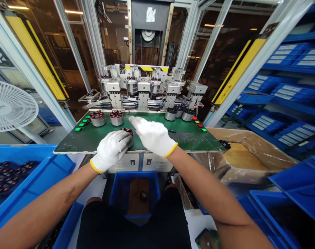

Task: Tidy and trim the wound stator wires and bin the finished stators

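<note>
White knit gloves with yellow cuffs cover both hands. At the front of the green bench top [76, 141], my left hand [115, 147] is wrapped round a motor core with red windings [127, 131], whose lower part the glove hides. My right hand [151, 134] is above the bench, just right of that core, with its fingers pressed together and pointing up-left; what they hold, if anything, is hidden. Two metal cores with red windings [98, 118] [116, 118] stand behind my left hand. Several cores with black tops [170, 113] stand at the back right.
Behind the bench top stands a machine with metal clamps [143, 86]. Green buttons [78, 129] line the left edge; a red button [200, 126] is at the right. Blue bins [66, 166], a carton [263, 138] and a white fan [12, 105] flank the bench.
</note>
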`<state>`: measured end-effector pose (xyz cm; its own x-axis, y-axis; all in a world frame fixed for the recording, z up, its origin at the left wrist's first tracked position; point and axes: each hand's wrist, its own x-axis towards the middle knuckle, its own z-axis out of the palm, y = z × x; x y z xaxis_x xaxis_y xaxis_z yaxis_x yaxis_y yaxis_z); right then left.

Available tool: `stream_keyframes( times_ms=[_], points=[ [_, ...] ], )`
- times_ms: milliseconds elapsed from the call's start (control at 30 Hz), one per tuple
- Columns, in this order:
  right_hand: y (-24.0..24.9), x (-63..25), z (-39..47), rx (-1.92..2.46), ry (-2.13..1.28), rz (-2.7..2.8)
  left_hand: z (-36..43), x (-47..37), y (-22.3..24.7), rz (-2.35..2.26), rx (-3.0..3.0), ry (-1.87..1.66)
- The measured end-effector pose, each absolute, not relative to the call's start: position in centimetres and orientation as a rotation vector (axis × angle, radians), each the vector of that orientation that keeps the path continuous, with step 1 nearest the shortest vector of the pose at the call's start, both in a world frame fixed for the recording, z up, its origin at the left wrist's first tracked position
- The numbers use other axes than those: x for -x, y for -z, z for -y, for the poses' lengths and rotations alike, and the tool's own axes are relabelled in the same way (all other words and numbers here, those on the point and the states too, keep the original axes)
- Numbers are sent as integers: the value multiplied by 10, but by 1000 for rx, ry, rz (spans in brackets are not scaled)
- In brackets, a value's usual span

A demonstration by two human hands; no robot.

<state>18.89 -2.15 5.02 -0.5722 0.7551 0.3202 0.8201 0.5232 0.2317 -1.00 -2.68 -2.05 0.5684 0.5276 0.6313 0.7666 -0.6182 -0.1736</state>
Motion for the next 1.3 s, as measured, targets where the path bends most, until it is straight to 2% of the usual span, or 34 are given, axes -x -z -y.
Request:
stream_keyframes(
  times_ms=[233,367,500,600,667,767,933,1033,1167,1300],
  points=[
    [-4,-189,17,1230,342,2876,25,3,2,1362,2486,973],
    [15,-174,30,1145,229,2764,22,-2,-31,1726,2594,836],
    [-1,-193,29,1076,-93,2713,23,2,-43,1779,2670,702],
    [-32,-227,29,1113,-284,2602,25,7,-24,1560,2704,838],
    [-53,-240,34,1190,-195,2401,25,6,-6,1475,2571,971],
    [-68,-230,38,1168,124,2306,24,2,15,1411,2425,1071],
    [-47,-192,20,1301,496,2775,23,-2,14,1412,2442,1086],
    [-25,-186,8,1279,475,2853,20,-2,4,1492,2499,1051],
    [-7,-195,3,1199,259,2803,19,-2,-9,1582,2556,937],
    [-3,-212,34,1438,131,2393,17,5,-11,1631,2435,1031]
  ],
)
